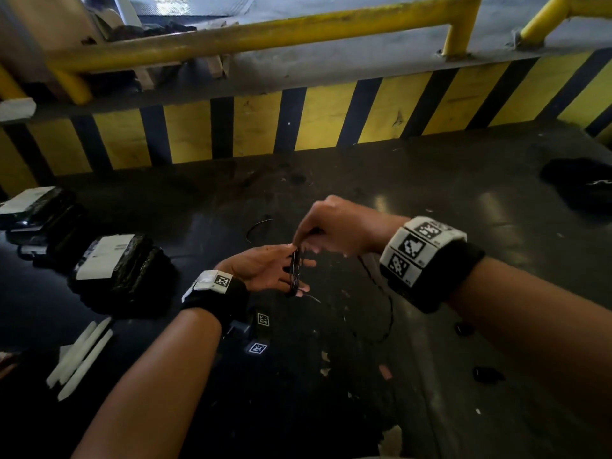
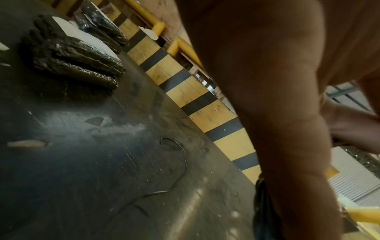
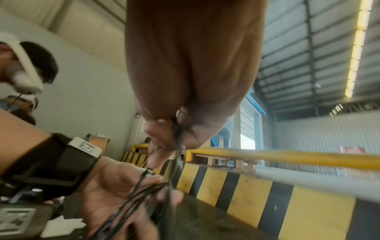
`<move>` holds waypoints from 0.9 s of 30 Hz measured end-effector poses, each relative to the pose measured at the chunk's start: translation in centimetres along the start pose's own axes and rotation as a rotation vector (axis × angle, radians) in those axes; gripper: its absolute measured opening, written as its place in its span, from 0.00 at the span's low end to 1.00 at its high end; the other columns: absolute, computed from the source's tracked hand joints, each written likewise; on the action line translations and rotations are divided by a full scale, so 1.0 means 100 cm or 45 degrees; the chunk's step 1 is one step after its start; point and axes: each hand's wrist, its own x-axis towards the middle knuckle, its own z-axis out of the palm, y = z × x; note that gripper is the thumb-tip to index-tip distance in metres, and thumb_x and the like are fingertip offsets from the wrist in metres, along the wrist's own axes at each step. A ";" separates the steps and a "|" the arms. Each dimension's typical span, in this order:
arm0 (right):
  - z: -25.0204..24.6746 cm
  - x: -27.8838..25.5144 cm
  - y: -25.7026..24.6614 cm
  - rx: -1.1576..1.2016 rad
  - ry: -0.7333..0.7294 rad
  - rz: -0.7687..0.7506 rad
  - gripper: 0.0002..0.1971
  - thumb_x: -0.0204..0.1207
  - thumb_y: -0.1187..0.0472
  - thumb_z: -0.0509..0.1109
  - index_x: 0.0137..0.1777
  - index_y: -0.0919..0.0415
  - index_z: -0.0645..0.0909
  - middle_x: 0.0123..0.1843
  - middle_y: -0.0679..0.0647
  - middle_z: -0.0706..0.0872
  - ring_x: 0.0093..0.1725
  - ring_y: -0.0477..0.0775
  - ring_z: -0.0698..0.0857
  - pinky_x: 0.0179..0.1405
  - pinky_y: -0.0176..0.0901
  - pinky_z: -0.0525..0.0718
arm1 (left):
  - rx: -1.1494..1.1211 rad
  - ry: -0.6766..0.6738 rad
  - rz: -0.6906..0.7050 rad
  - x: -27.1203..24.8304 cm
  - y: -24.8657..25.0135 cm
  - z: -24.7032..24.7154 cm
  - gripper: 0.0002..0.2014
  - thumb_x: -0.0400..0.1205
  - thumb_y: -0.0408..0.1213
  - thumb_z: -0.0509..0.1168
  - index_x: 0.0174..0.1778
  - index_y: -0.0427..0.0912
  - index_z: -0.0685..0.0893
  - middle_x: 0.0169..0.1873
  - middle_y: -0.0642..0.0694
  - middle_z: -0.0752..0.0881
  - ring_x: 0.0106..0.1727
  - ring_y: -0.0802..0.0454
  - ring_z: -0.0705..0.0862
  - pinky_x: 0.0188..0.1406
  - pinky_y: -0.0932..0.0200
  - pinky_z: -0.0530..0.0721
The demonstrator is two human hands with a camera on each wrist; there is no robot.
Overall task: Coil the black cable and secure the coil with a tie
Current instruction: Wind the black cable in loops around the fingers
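Black cable (image 1: 294,271) sits bunched in a narrow coil mid-table, held above the surface, long axis running roughly 12 to 6 in the head view. Left hand (image 1: 265,270), palm up with fingers spread, has the coil looped around its fingers, so its grip is on the coil. Right hand (image 1: 334,226) comes in from 2 o'clock, fingertips pinching the coil's top. A loose tail (image 1: 381,313) trails off toward 4 o'clock over the dark table (image 1: 430,193). Open surface at 12. Wrapped black bundles (image 1: 116,270) at 9; striped yellow-black curb (image 1: 298,120) along the far edge.
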 end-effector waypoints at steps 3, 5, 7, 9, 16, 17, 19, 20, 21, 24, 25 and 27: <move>-0.019 0.015 0.001 -0.109 0.021 -0.057 0.12 0.82 0.62 0.69 0.59 0.49 0.91 0.51 0.42 0.94 0.49 0.40 0.91 0.56 0.47 0.90 | 0.058 -0.040 -0.030 -0.001 0.002 0.005 0.32 0.75 0.51 0.77 0.76 0.52 0.80 0.81 0.34 0.71 0.73 0.19 0.75 0.75 0.22 0.68; -0.030 0.023 0.003 -0.180 0.059 -0.052 0.11 0.82 0.60 0.70 0.59 0.47 0.91 0.53 0.42 0.93 0.53 0.42 0.89 0.58 0.51 0.89 | 0.043 -0.057 -0.069 -0.002 0.001 0.007 0.28 0.78 0.50 0.74 0.76 0.53 0.80 0.81 0.34 0.71 0.75 0.19 0.72 0.76 0.22 0.67; -0.041 0.026 0.005 -0.246 0.088 -0.039 0.11 0.82 0.60 0.71 0.58 0.46 0.92 0.52 0.39 0.91 0.54 0.43 0.86 0.59 0.52 0.88 | -0.018 -0.079 -0.069 -0.003 -0.002 0.007 0.23 0.83 0.48 0.67 0.76 0.54 0.81 0.81 0.34 0.71 0.75 0.19 0.73 0.76 0.23 0.67; -0.046 0.029 0.009 -0.255 0.111 -0.021 0.11 0.82 0.61 0.71 0.56 0.45 0.92 0.46 0.35 0.88 0.51 0.41 0.85 0.57 0.51 0.88 | -0.060 -0.098 -0.054 -0.003 -0.004 0.006 0.20 0.86 0.47 0.62 0.75 0.55 0.82 0.80 0.34 0.73 0.74 0.20 0.74 0.76 0.23 0.66; -0.035 0.043 0.030 -0.168 0.240 0.000 0.06 0.77 0.55 0.77 0.49 0.44 0.93 0.46 0.37 0.93 0.49 0.39 0.90 0.55 0.53 0.90 | -0.059 -0.296 -0.025 -0.013 0.004 0.018 0.26 0.85 0.47 0.64 0.81 0.50 0.74 0.82 0.31 0.70 0.74 0.18 0.72 0.77 0.19 0.60; -0.035 0.045 0.034 -0.150 0.258 -0.003 0.05 0.76 0.54 0.79 0.48 0.45 0.94 0.45 0.38 0.94 0.48 0.39 0.90 0.55 0.52 0.90 | -0.088 -0.331 -0.007 -0.015 0.005 0.019 0.26 0.85 0.47 0.65 0.81 0.50 0.74 0.82 0.29 0.68 0.76 0.16 0.67 0.77 0.19 0.58; -0.033 0.044 0.040 -0.097 0.270 0.007 0.04 0.75 0.54 0.80 0.48 0.47 0.95 0.45 0.40 0.95 0.47 0.38 0.91 0.56 0.47 0.90 | -0.155 -0.396 0.038 -0.018 0.007 0.019 0.25 0.85 0.46 0.66 0.80 0.49 0.74 0.83 0.26 0.63 0.79 0.12 0.57 0.77 0.17 0.54; -0.029 0.043 0.044 -0.055 0.264 0.030 0.05 0.75 0.55 0.80 0.49 0.49 0.95 0.46 0.42 0.95 0.47 0.38 0.91 0.55 0.43 0.90 | -0.175 -0.425 0.059 -0.020 0.008 0.020 0.25 0.86 0.46 0.66 0.80 0.48 0.75 0.84 0.25 0.61 0.79 0.11 0.54 0.77 0.16 0.53; -0.024 0.041 0.047 0.003 0.257 0.054 0.05 0.75 0.55 0.80 0.50 0.50 0.95 0.46 0.42 0.95 0.46 0.38 0.91 0.54 0.40 0.89 | -0.182 -0.448 0.081 -0.021 0.009 0.020 0.24 0.86 0.46 0.65 0.79 0.48 0.75 0.84 0.25 0.60 0.79 0.11 0.54 0.77 0.16 0.52; 0.000 0.034 0.056 0.282 0.272 0.183 0.06 0.77 0.55 0.79 0.51 0.50 0.95 0.43 0.43 0.95 0.38 0.39 0.91 0.38 0.39 0.90 | -0.194 -0.497 0.172 -0.025 0.015 0.022 0.23 0.85 0.47 0.67 0.77 0.48 0.78 0.83 0.24 0.60 0.77 0.15 0.64 0.76 0.17 0.59; 0.010 0.032 0.060 0.362 0.287 0.225 0.06 0.78 0.55 0.78 0.51 0.51 0.95 0.40 0.44 0.95 0.34 0.41 0.89 0.34 0.40 0.89 | -0.200 -0.520 0.203 -0.026 0.018 0.022 0.23 0.85 0.47 0.67 0.77 0.48 0.78 0.83 0.23 0.59 0.76 0.17 0.66 0.75 0.18 0.62; 0.028 0.025 0.067 0.488 0.295 0.286 0.06 0.80 0.58 0.75 0.51 0.53 0.94 0.35 0.45 0.93 0.29 0.40 0.85 0.33 0.37 0.87 | -0.202 -0.586 0.260 -0.030 0.025 0.024 0.23 0.86 0.46 0.66 0.78 0.46 0.77 0.84 0.22 0.55 0.76 0.11 0.61 0.74 0.20 0.65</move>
